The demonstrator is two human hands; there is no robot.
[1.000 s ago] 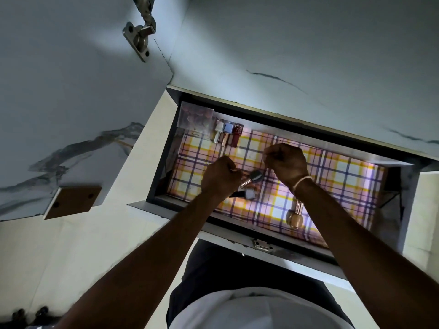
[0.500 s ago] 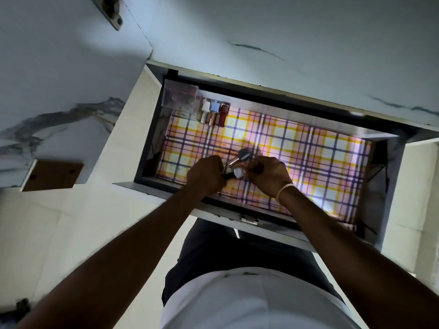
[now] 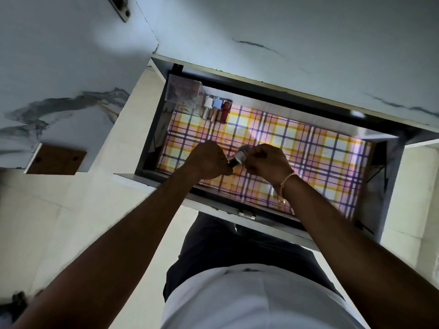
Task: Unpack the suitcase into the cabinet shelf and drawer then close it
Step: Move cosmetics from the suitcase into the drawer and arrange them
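Right at six o'clock, your white shirt (image 3: 256, 298) and dark trousers (image 3: 237, 248) fill the bottom, and both bare forearms reach up and away from you. Over the near rim of the open grey drawer (image 3: 213, 200), with its small metal latch (image 3: 247, 214) at the front edge, your two fists meet. Your left hand (image 3: 205, 161) is clenched, fingers curled round the dark end of a small silver-and-black cosmetic brush (image 3: 238, 157); your right hand (image 3: 266, 162), pale cord bracelet (image 3: 286, 181) on the wrist, pinches the silver end. The brush sits between them, just above the yellow, pink and purple plaid liner (image 3: 308, 157) on the drawer floor.

Further in, at eleven o'clock from your hands, three small bottles stand side by side against the back wall: white-capped (image 3: 208, 103), pale-blue-capped (image 3: 216, 104) and dark red (image 3: 226, 106). Just left of them, in the far corner, sits a clear plastic box (image 3: 183, 90); its contents are too blurred to name. Beyond, at twelve o'clock, the white marbled panel (image 3: 285, 32) runs across the top.
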